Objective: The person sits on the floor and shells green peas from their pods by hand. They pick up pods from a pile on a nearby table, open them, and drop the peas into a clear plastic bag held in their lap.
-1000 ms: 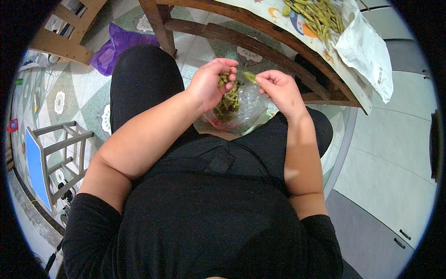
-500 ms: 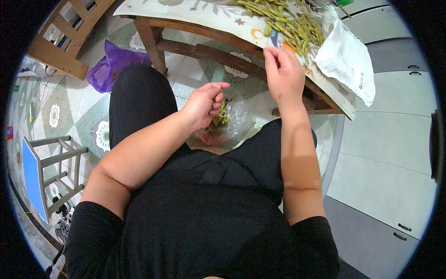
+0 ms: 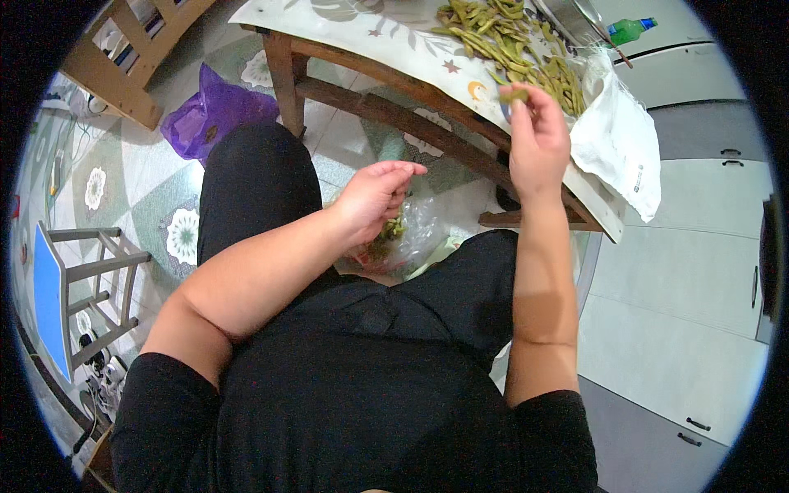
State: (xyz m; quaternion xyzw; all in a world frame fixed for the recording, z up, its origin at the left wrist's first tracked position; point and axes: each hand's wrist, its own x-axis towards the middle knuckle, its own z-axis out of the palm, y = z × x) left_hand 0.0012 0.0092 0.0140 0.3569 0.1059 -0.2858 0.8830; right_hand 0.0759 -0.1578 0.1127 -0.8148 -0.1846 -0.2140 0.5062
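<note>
Over the near edge of the table my right hand (image 3: 540, 152) pinches a green bean pod (image 3: 514, 97) between thumb and fingertips. Just beyond it lies a heap of green bean pods (image 3: 493, 37) on the patterned white tablecloth (image 3: 394, 18). My left hand (image 3: 370, 201) hovers above my lap with thumb and fingers pressed together; what they hold, if anything, is too small to make out. Partly behind that hand, between my legs, sits a clear plastic bag (image 3: 423, 226) with greenish plant scraps (image 3: 389, 232) in it.
A white woven sack (image 3: 616, 144) hangs over the table's right corner, near a metal pot (image 3: 575, 18) and a green bottle (image 3: 629, 31). On the floor at left are a purple bag (image 3: 209, 111) and a blue-topped stool (image 3: 51, 300). Pale cabinets (image 3: 666, 304) line the right side.
My right hand has shifted slightly right, and a pod now shows at its fingertips. My left hand has moved a little right and nearer. The whole view has shifted slightly.
</note>
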